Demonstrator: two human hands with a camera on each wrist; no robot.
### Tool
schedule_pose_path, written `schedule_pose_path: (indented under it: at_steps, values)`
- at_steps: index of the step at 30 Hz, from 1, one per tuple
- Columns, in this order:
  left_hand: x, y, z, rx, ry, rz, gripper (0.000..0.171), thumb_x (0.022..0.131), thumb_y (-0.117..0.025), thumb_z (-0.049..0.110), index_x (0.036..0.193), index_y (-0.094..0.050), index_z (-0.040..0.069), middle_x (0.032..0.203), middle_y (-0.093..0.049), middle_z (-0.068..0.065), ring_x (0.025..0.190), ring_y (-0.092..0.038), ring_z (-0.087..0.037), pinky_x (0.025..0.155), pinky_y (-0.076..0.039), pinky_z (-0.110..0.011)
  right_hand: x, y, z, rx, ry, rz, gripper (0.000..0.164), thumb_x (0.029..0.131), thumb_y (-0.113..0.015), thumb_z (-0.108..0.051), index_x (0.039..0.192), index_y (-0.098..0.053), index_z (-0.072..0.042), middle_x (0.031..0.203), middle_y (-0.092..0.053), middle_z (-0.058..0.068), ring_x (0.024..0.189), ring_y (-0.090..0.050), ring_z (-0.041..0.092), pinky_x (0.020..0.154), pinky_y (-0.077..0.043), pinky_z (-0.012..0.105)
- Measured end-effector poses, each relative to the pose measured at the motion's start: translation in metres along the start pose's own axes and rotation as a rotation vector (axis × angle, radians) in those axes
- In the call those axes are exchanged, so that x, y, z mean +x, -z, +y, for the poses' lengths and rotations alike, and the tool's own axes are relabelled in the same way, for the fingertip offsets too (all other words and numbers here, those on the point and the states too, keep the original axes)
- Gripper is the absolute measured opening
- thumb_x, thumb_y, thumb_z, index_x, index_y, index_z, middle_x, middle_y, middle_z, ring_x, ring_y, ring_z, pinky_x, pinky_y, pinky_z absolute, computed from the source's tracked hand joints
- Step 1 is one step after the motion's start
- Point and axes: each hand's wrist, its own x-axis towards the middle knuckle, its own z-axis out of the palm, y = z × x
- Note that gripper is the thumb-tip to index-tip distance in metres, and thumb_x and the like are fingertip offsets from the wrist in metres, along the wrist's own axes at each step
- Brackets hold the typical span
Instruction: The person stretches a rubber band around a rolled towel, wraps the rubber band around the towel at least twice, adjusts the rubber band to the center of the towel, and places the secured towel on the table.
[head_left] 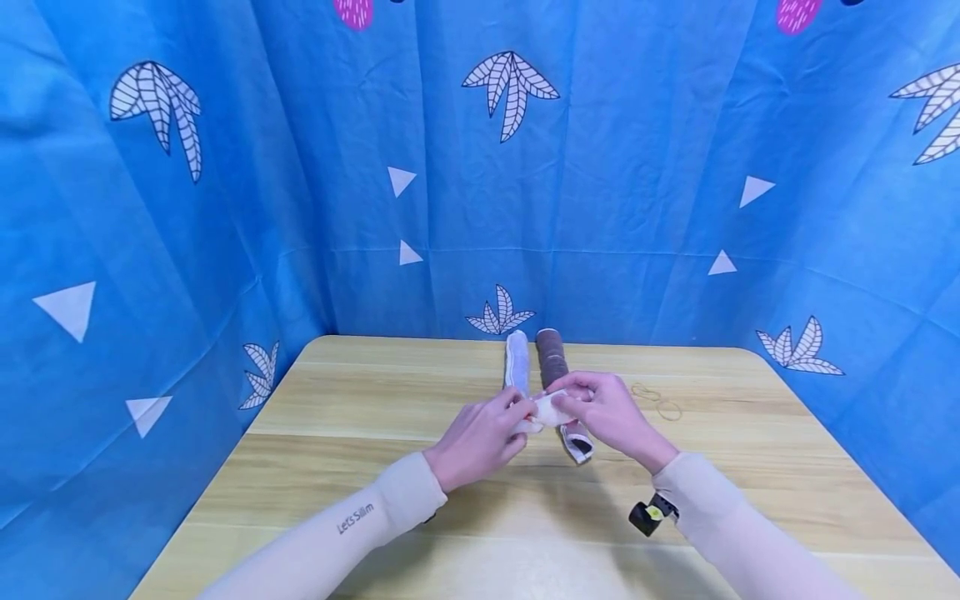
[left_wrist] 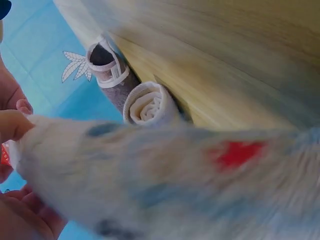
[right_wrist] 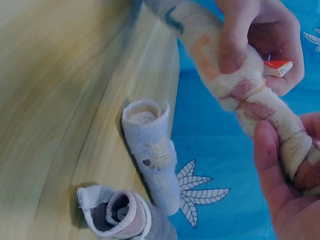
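A rolled white towel with coloured patches (head_left: 551,410) is held in the air between both hands, above the table. My left hand (head_left: 483,433) pinches one part of it, and a red-and-white tag (right_wrist: 280,67) shows beside its fingers in the right wrist view. Farther along, my right hand (head_left: 611,412) grips the roll between thumb and fingers. A thin yellowish band (right_wrist: 259,89) seems to cinch the towel between the hands. Behind them lie a pale lavender rolled towel (head_left: 517,362) and a brown rolled towel (head_left: 552,358), side by side on the table.
Loose thin rubber bands (head_left: 660,402) lie on the wooden table (head_left: 360,400) to the right of the hands. A blue patterned curtain (head_left: 637,167) closes off the back and sides. Beneath my right wrist hangs a small black device (head_left: 647,517).
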Motion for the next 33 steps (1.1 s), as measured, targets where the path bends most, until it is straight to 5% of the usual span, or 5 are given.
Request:
schedule_pose_path:
  at_steps: [9,17,24,28,33]
  values:
    - [-0.006,0.001,-0.006,0.055,-0.094,0.07,0.011,0.093,-0.072,0.027,0.095,-0.062,0.022,0.109,-0.063,0.002,0.08,-0.061,-0.007,0.063,-0.052,-0.018,0.0,0.009,-0.004,0.067,-0.04,0.016,0.019,0.091,-0.066,-0.007,0.107,-0.073,0.0,0.102,-0.072,0.018,0.073,-0.068,0.022,0.062,-0.06,0.037]
    - [-0.008,0.0,-0.01,-0.176,0.076,0.036,0.026,0.09,-0.075,0.032,0.1,-0.054,0.02,0.1,-0.061,0.006,0.075,-0.054,-0.006,0.063,-0.047,-0.016,-0.002,0.013,-0.006,0.125,-0.088,-0.024,0.027,0.095,-0.067,-0.017,0.116,-0.07,0.001,0.1,-0.07,0.018,0.076,-0.068,0.025,0.065,-0.06,0.035]
    - [-0.006,0.001,-0.013,-0.548,0.293,-0.103,0.021,0.094,-0.071,0.026,0.103,-0.053,0.029,0.101,-0.06,0.007,0.086,-0.058,-0.013,0.072,-0.049,-0.025,-0.01,0.02,-0.003,-0.139,0.158,-0.067,0.034,0.094,-0.071,-0.029,0.128,-0.068,-0.024,0.124,-0.067,0.004,0.099,-0.063,0.02,0.078,-0.052,0.032]
    - [-0.005,0.003,-0.016,-0.697,0.315,-0.172,0.02,0.095,-0.07,0.025,0.105,-0.054,0.031,0.103,-0.062,0.004,0.089,-0.059,-0.014,0.075,-0.05,-0.027,-0.013,0.022,-0.003,-0.276,0.316,-0.131,0.043,0.089,-0.077,-0.028,0.13,-0.067,-0.026,0.138,-0.06,-0.003,0.117,-0.058,0.019,0.089,-0.052,0.037]
    - [-0.004,0.003,-0.018,-0.82,0.315,-0.243,0.018,0.096,-0.069,0.024,0.104,-0.054,0.027,0.107,-0.062,0.003,0.096,-0.061,-0.014,0.085,-0.051,-0.029,-0.014,0.023,-0.004,-0.388,0.366,-0.21,0.034,0.087,-0.08,-0.025,0.12,-0.072,-0.028,0.126,-0.064,-0.005,0.105,-0.061,0.016,0.08,-0.054,0.03]
